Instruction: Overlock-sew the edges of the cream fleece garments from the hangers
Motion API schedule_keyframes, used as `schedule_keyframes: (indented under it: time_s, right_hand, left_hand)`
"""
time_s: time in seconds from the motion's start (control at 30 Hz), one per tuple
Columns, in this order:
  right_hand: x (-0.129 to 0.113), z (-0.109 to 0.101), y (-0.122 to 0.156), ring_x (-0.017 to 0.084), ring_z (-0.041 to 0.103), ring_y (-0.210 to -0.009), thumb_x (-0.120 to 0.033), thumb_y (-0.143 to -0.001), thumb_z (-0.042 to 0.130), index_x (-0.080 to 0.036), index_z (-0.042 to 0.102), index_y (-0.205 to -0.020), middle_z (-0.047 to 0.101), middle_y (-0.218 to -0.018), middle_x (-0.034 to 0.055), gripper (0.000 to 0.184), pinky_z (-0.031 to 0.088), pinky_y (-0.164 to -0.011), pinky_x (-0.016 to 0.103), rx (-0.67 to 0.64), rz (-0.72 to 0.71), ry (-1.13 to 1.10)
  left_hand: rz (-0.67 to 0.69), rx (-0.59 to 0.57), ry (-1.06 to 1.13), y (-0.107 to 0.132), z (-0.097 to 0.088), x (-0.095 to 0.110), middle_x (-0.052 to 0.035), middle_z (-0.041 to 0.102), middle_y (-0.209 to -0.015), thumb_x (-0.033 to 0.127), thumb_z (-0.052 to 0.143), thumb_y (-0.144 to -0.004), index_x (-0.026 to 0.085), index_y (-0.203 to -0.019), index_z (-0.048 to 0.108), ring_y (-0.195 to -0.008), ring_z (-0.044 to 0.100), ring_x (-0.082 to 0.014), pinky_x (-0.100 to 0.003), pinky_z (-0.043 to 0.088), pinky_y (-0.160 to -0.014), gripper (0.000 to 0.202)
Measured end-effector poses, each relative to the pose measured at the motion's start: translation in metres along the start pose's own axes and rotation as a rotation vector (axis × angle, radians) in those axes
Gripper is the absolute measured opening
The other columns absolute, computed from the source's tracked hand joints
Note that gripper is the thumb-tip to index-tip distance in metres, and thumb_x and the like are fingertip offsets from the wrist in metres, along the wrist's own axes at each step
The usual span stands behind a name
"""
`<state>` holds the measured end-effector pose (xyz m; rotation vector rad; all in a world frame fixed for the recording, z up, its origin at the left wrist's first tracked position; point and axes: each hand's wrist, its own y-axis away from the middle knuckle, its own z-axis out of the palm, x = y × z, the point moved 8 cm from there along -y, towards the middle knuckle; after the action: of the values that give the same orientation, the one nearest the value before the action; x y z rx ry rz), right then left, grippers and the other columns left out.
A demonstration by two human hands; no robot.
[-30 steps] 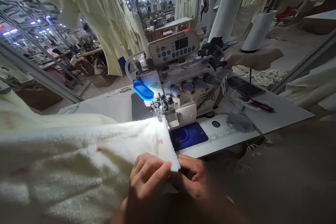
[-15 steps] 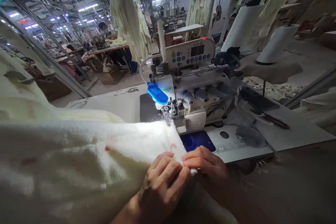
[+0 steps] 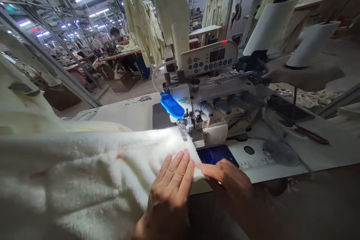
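White fleece [image 3: 92, 172] — left hand [image 3: 172, 185] flat atop, unclenched; right hand [image 3: 231, 177], index extended, touches its edge — grip unclear.

The person's left hand [image 3: 171, 189] lies with extended fingers on fuzzy cream-white cloth [image 3: 92, 161]; the right hand [image 3: 232, 178] touches its edge. The cloth reaches a beige metal sewing machine [image 3: 215, 135] with a flat blue plastic guard [image 3: 172, 105], on a pale worktop [image 3: 129, 110].
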<state>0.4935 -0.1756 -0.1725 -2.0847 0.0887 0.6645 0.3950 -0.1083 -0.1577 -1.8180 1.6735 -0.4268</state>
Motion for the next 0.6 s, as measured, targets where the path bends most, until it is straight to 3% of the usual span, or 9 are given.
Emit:
schedule_keyframes:
  time_s: [0.2,0.43,0.6]
  right_hand:
    - [-0.001,-0.003,-0.005,0.012,0.058,-0.063,-0.011,-0.086,0.051,-0.022,0.059,-0.088,0.071,-0.092,0.0014,0.014,0.039,-0.065,0.029,0.037,0.016,-0.010]
    - [0.014,0.010,-0.022,0.015,0.063,-0.076,-0.012,-0.090,0.050,-0.021,0.059,-0.092,0.070,-0.093,0.0025,0.013,0.041,-0.066,0.029,0.043,-0.018,-0.094]
    - [0.024,0.019,-0.036,0.015,0.062,-0.087,-0.008,-0.090,0.050,-0.019,0.059,-0.098,0.068,-0.097,0.0045,0.016,0.044,-0.076,0.029,0.030,-0.062,-0.061]
  left_hand:
    - [0.029,-0.064,-0.024,-0.002,-0.002,-0.007,-0.0154,0.054,-0.127,0.001,0.042,-0.081,0.006,-0.123,0.052,-0.123,0.046,-0.0258,-0.041,0.045,-0.100,0.043]
    - [0.013,-0.177,0.019,-0.015,0.006,-0.026,-0.0179,0.048,-0.132,-0.002,0.032,-0.079,0.008,-0.135,0.037,-0.125,0.044,-0.0259,-0.044,0.045,-0.099,0.057]
    - [-0.053,-0.287,0.032,-0.024,0.022,-0.048,-0.0164,0.048,-0.133,0.003,0.030,-0.082,0.010,-0.132,0.041,-0.124,0.045,-0.0250,-0.043,0.045,-0.099,0.052]
